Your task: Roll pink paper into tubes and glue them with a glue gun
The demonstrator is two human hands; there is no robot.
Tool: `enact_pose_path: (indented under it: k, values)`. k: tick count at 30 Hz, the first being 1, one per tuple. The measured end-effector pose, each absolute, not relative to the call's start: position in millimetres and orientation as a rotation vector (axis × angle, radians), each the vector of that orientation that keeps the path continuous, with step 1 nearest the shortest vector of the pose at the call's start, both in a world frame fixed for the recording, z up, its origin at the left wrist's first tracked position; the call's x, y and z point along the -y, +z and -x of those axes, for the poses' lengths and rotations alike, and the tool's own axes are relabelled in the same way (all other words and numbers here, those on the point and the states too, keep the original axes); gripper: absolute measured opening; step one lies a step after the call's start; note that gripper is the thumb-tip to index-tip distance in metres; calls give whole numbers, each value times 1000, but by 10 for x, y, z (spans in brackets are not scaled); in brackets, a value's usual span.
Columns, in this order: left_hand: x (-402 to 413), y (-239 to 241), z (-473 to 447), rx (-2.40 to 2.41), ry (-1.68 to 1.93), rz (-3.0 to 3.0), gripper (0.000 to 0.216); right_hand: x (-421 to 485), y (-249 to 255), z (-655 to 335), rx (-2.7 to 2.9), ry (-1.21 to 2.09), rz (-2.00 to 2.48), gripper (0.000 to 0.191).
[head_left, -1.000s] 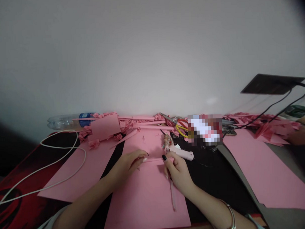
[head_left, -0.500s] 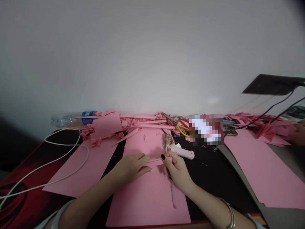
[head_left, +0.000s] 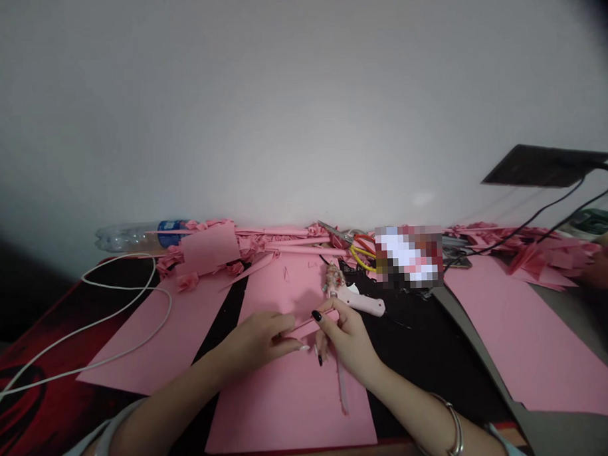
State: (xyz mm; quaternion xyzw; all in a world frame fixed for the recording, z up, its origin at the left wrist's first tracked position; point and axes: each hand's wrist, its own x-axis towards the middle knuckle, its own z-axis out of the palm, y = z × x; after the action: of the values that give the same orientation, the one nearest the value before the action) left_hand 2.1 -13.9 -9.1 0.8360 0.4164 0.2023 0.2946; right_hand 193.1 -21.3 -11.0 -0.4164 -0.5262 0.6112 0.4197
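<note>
Between my two hands is a small folded piece of pink paper (head_left: pixel 306 326), held above a large pink sheet (head_left: pixel 285 408). My left hand (head_left: pixel 268 339) pinches its left end, with the fingers partly hidden behind the paper. At the right end, my right hand (head_left: pixel 343 333) grips it between the dark-nailed thumb and the fingers. A narrow pink strip (head_left: pixel 342 386) lies on the sheet below my right hand. Just beyond that hand rests a pale pink glue gun (head_left: pixel 361 302), its nozzle end crusted and decorated.
Pink paper flowers (head_left: pixel 187 280) and rolled stems line the wall, beside a clear bottle (head_left: pixel 129 238). Yellow-handled scissors (head_left: pixel 361 259) lie near a pixelated bright object (head_left: pixel 409 254). More pink sheets lie left and right (head_left: pixel 532 346). A white cable (head_left: pixel 114 361) loops at left. Another person's hand (head_left: pixel 607 267) is at far right.
The folded paper has turned to show a wider face, and my right-hand fingers have shifted beneath it. My left hand still holds its end. The view has moved slightly.
</note>
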Motion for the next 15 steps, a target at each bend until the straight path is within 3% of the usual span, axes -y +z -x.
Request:
enact_pose_path:
  k: [8,15]
  values:
    - [184,-128,-71,-962,507,-1821,32,218,-164,-1982,1282,1508,1041,26]
    - [188,-135,-83,-898,464,-1865,35,233,-143,-1983,1354,1436,1091,27]
